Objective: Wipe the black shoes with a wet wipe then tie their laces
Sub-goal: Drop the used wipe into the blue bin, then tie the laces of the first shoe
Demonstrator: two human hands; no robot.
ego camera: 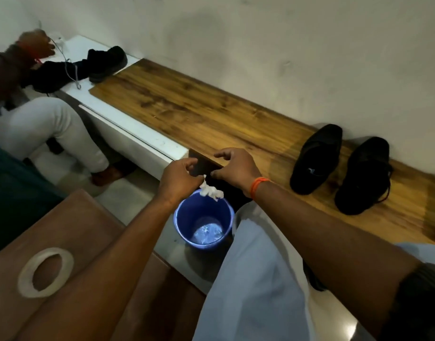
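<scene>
No text, brand, number or sign can be read anywhere in the view. The left shoe [314,159] of the pair on the wooden bench [199,114] has a small pale mark on its insole, maybe a printed logo, but it is too blurred to make out any letters.

Two black shoes [339,168] lie side by side on the wooden ledge, laces untied.
</scene>
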